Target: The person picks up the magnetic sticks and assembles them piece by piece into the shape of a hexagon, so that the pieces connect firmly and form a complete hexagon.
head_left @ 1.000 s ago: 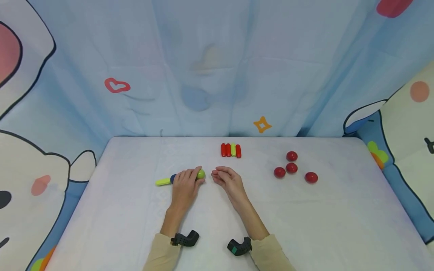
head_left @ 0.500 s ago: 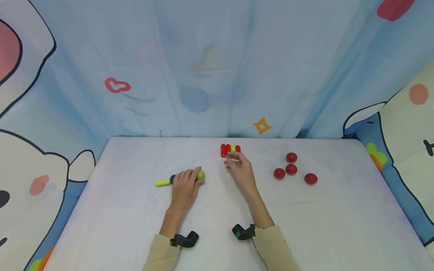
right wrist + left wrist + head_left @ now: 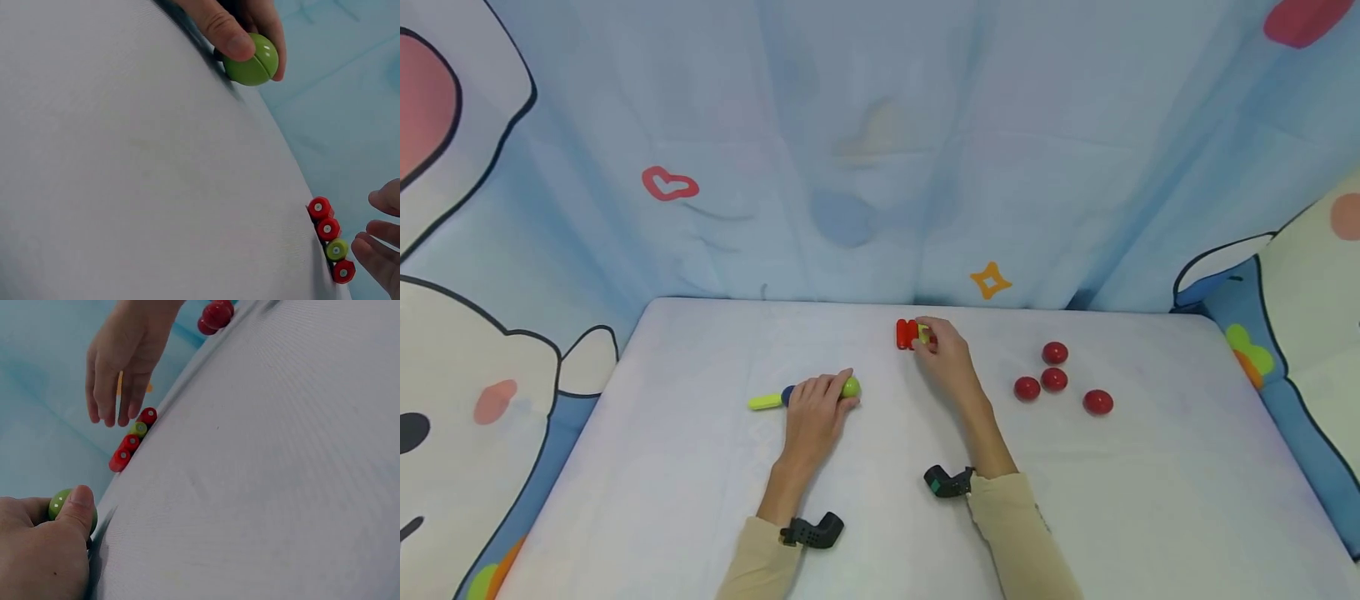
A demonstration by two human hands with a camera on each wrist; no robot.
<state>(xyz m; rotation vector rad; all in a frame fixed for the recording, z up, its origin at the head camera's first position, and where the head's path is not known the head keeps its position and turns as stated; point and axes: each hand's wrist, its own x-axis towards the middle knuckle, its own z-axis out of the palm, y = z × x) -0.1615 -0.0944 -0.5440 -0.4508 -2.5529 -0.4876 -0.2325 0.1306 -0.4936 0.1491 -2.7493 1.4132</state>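
Note:
My left hand (image 3: 812, 421) rests on the table and grips a green ball (image 3: 851, 387) between thumb and fingers, as the right wrist view also shows. Past its other side stick out a blue ball (image 3: 787, 395) and a yellow-green rod (image 3: 764, 402); what joins them lies hidden under the hand. My right hand (image 3: 950, 358) reaches over a row of short rods with metal-dotted ends. In both wrist views its fingers hang apart, just above a yellow-green rod (image 3: 139, 429) and the end red rod (image 3: 148, 415). Two more red rods (image 3: 901, 334) lie at the row's left.
Several dark red balls (image 3: 1054, 380) lie loosely grouped to the right of the right hand. The white-covered table (image 3: 1150, 500) ends at the back against a blue printed curtain (image 3: 865, 125).
The right hand has moved from beside the green ball, back and to the right, to the row of rods. The left hand stays in place with its grip. The head view has shifted slightly.

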